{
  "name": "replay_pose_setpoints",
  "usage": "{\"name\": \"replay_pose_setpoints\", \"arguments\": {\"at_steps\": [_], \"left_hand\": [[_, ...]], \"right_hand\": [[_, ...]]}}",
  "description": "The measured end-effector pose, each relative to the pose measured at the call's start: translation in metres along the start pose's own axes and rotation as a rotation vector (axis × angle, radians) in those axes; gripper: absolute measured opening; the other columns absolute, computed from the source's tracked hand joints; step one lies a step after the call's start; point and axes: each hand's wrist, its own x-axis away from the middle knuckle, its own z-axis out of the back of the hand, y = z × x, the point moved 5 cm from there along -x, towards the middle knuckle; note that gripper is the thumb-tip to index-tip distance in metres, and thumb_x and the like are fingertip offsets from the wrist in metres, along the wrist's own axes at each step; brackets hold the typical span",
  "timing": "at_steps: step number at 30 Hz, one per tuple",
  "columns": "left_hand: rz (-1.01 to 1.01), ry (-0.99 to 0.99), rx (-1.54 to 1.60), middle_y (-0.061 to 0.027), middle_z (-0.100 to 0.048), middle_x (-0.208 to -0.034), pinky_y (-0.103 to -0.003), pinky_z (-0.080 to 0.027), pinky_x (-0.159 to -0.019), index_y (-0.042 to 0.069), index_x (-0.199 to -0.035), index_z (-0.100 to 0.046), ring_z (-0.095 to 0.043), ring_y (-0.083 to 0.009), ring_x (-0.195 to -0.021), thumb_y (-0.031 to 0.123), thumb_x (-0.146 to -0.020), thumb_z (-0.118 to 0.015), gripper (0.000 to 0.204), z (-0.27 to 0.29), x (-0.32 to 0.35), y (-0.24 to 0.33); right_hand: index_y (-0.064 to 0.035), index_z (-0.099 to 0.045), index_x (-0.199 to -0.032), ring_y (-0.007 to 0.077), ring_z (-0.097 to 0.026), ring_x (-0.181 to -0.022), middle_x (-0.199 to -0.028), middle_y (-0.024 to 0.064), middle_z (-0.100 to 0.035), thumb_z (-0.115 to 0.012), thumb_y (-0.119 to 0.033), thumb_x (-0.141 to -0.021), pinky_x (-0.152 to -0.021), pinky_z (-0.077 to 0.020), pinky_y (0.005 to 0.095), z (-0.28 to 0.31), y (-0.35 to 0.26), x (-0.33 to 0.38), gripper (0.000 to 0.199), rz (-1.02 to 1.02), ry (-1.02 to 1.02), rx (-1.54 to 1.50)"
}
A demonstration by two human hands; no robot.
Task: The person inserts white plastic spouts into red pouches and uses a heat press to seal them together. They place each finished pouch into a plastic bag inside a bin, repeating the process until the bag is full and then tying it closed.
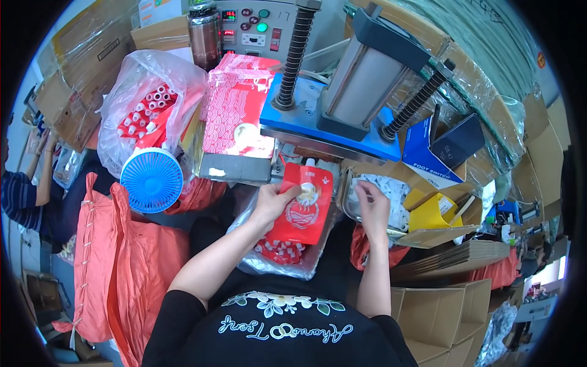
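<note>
My left hand [273, 200] holds a red spouted pouch [304, 211] by its upper left edge, just below the press machine's blue plate [330, 131]. My right hand [372, 205] reaches into a clear tray of small white caps [391, 189] at the right, fingers pinched together among the caps; whether a cap is between them I cannot tell. A clear bag with more red pouches [278, 252] lies on my lap under the held pouch.
A stack of red pouches [235, 104] rests on the machine's left. A blue fan [151, 180] and a plastic bag of red-and-white spouted pouches [150, 110] stand at the left. Cardboard boxes [446, 306] fill the right. Another person's arm [27, 189] shows at far left.
</note>
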Motion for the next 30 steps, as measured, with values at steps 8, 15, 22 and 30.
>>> {"name": "replay_pose_setpoints", "arguments": {"at_steps": [8,15,22,30], "left_hand": [[-0.014,-0.113,-0.028,-0.0126,-0.073,-0.09,-0.032,-0.054,-0.065,-0.004,-0.109,-0.067,-0.07,-0.0176,-0.073,0.019,-0.091,-0.07,0.03,0.011,-0.033,-0.01],[-0.762,0.37,-1.19,-0.0136,-0.043,-0.148,-0.054,-0.018,-0.116,0.014,-0.14,-0.048,-0.035,-0.0313,-0.141,0.042,-0.078,-0.075,0.073,0.101,-0.041,0.043],[-0.816,0.419,-0.942,-0.0055,-0.071,-0.092,-0.045,-0.036,-0.103,0.008,-0.092,-0.075,-0.065,-0.0254,-0.099,0.009,-0.083,-0.07,0.01,0.099,0.028,0.052],[-0.487,0.036,-0.523,-0.0078,-0.07,-0.074,-0.029,-0.051,-0.068,-0.001,-0.088,-0.073,-0.065,-0.014,-0.068,0.009,-0.081,-0.076,0.013,0.051,0.041,-0.007]], "right_hand": [[-0.0054,-0.066,-0.112,0.0348,-0.061,-0.095,-0.097,0.0142,-0.064,-0.069,-0.004,-0.081,-0.08,-0.0494,0.0427,-0.023,0.034,0.002,0.031,0.099,0.013,0.364],[-0.0006,-0.065,-0.114,0.0302,-0.057,-0.1,-0.105,0.0145,-0.056,-0.06,0.006,-0.083,-0.085,-0.0464,0.0339,-0.009,0.04,0.004,0.032,0.145,0.07,0.217],[-0.0005,-0.064,-0.105,0.0143,-0.057,-0.093,-0.1,0.0048,-0.059,-0.068,0.001,-0.083,-0.081,-0.0486,0.0272,-0.001,0.005,0.003,0.023,-0.019,-0.006,-0.199],[-0.0016,-0.069,-0.099,0.0124,-0.062,-0.085,-0.094,0.007,-0.067,-0.074,-0.007,-0.082,-0.077,-0.0495,0.0257,-0.042,-0.08,0.026,0.018,0.12,-0.342,-0.233]]}}
